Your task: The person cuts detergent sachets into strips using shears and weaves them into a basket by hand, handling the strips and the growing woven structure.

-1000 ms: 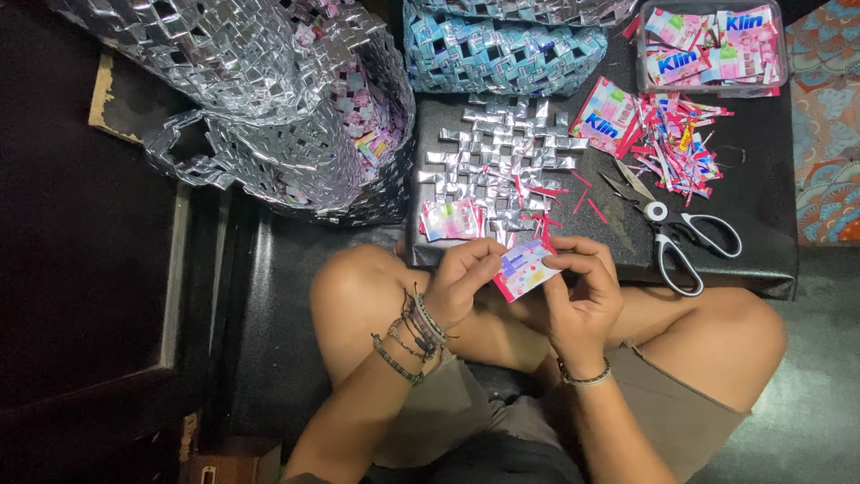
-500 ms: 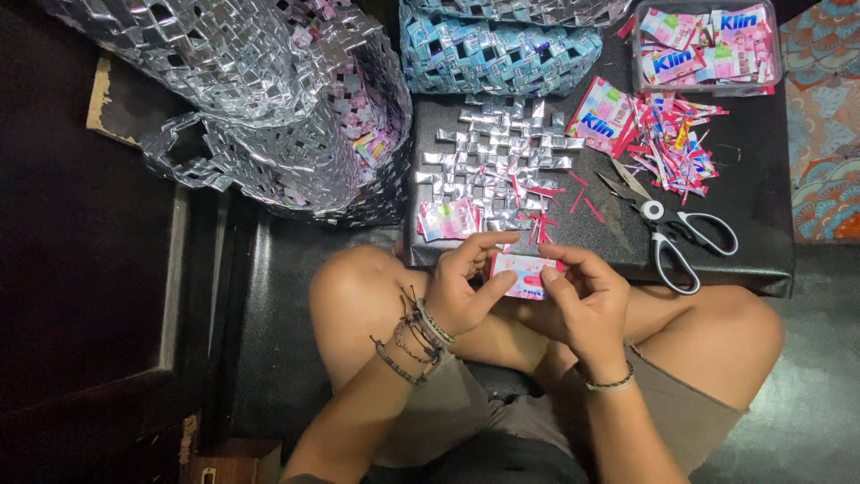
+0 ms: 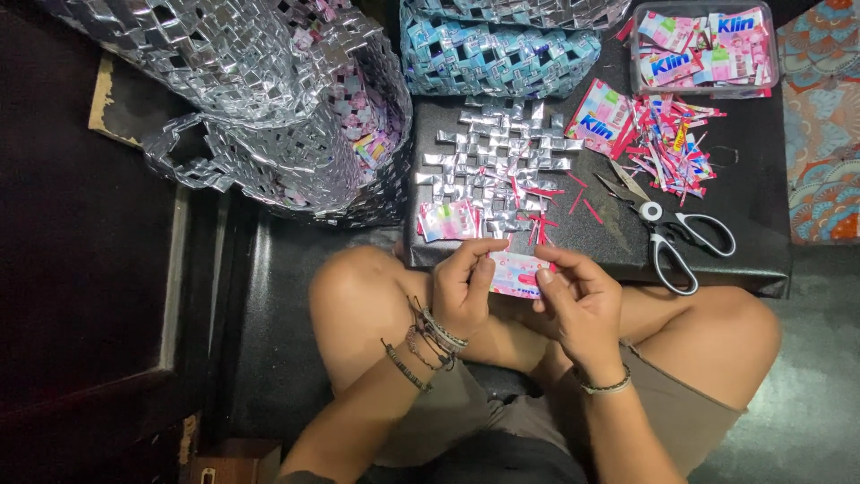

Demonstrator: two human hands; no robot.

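Flattened now from its earlier tilt, the glossy pink rectangular sachet wrapper (image 3: 517,274) lies level, pinched between both hands: left hand (image 3: 463,291) gripping its nine o'clock end, right hand (image 3: 578,300) its three o'clock end. At twelve o'clock, on the black padded surface (image 3: 752,264), lie a crinkly silver foil woven mat (image 3: 493,166) and white-handled scissors (image 3: 667,229).

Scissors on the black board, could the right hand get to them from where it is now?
Probably yes. The scissors lie in the open on the board, just ahead and right of the right hand, nothing between. But both hands hold a pink wrapper, so it must let go first.
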